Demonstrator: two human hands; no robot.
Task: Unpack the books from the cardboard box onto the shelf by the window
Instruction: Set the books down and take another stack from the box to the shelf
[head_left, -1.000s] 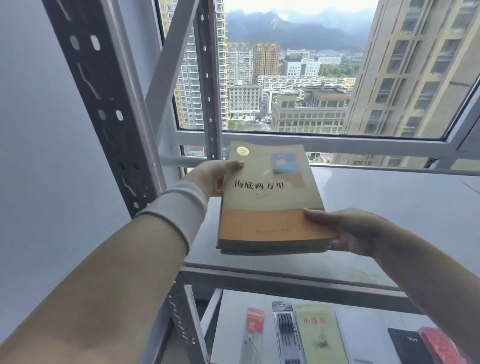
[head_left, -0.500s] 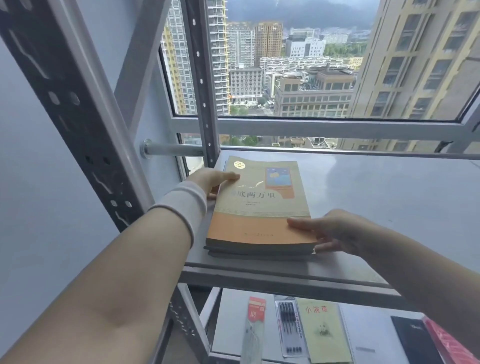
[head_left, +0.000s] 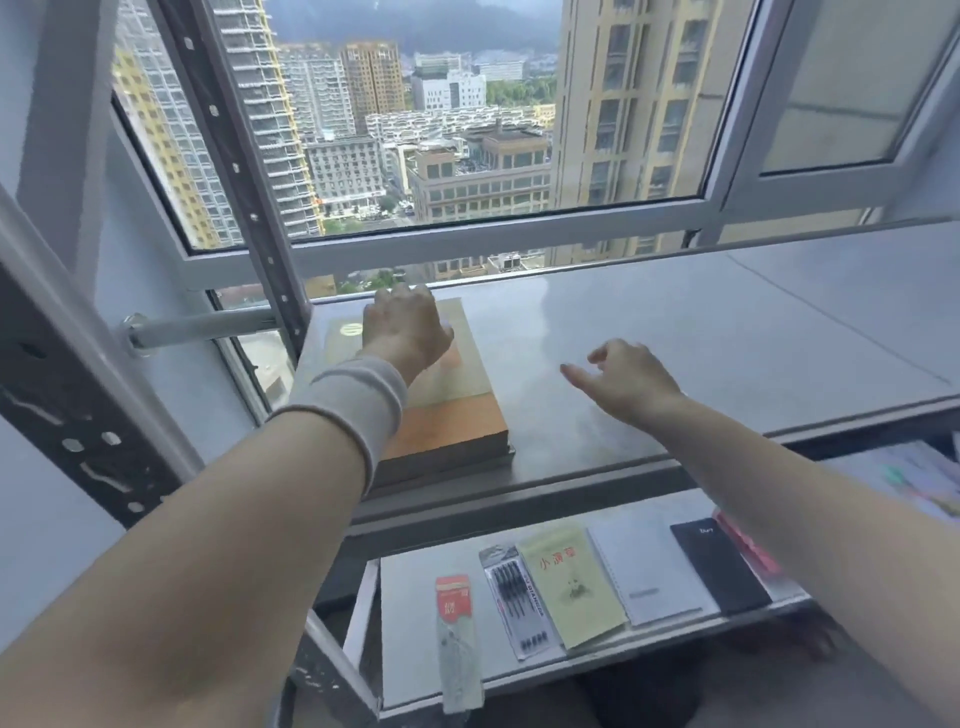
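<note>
Left hand rests atop the book; right hand hovers beside.

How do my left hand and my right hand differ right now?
The left hand lies on the stack of books, fingers curled toward its far end; the right hand holds nothing and hangs open beside the stack, over the bare shelf. The left wrist wears a white wristband; the right wrist is bare. Both reach over the same upper shelf by the window.

Window daylight, warped blurry edges
</note>
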